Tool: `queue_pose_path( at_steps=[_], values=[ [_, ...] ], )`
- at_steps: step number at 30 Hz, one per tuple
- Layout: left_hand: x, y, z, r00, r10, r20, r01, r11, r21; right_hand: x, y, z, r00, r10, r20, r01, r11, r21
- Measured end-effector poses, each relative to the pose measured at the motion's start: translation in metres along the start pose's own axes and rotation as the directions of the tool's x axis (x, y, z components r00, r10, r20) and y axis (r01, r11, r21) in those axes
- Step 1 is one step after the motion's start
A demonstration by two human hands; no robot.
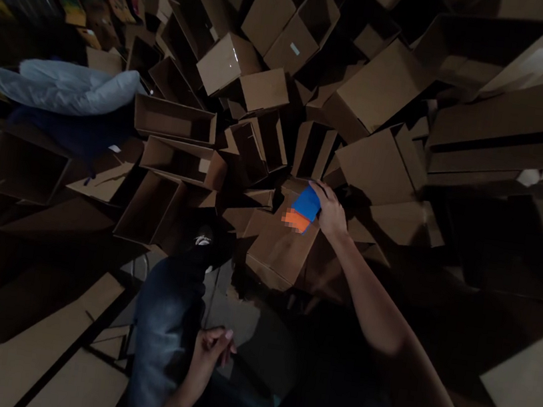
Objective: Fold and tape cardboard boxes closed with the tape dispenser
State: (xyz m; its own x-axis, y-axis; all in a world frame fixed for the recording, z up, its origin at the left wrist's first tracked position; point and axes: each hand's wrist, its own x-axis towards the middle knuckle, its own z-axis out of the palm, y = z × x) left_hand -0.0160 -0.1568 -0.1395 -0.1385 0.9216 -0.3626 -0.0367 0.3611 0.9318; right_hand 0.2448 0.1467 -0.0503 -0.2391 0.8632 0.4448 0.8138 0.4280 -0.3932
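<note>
One left hand [208, 356], one right hand [331, 212], one blue-and-orange packet [306, 204], and too many cardboard boxes [175, 119] to count.

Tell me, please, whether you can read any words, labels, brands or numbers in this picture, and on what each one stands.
No text can be read.
Blue and orange packet at the right hand: the marks on its orange end are too blurred to read.
White label on a cardboard box: too small to read.
Colourful packages at the top left: too small and dark to read.
</note>
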Motion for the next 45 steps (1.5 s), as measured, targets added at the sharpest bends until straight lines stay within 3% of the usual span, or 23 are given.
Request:
queue_pose_path(
  at_steps=[8, 24, 38, 45],
  values=[
    [-0.008, 0.021, -0.003, 0.998, 0.053, 0.037, -0.051, 0.997, -0.062, -0.002, 0.003, -0.003, 0.996, 0.084, -0.007, -0.085, 0.994, -0.07],
    [-0.014, 0.028, -0.001, 0.999, 0.043, 0.034, -0.041, 0.997, -0.066, -0.007, -0.002, -0.003, 0.994, -0.095, 0.046, 0.102, 0.978, -0.183],
    [-0.021, 0.047, -0.009, 0.994, 0.106, 0.036, -0.1, 0.983, -0.157, -0.011, -0.006, -0.003, 1.0, 0.011, 0.015, -0.009, 0.992, -0.129],
    [-0.019, 0.046, -0.012, 0.998, 0.053, -0.018, -0.055, 0.991, -0.126, -0.014, 0.011, 0.002, 0.979, 0.13, 0.157, -0.133, 0.991, 0.005]
  ],
)
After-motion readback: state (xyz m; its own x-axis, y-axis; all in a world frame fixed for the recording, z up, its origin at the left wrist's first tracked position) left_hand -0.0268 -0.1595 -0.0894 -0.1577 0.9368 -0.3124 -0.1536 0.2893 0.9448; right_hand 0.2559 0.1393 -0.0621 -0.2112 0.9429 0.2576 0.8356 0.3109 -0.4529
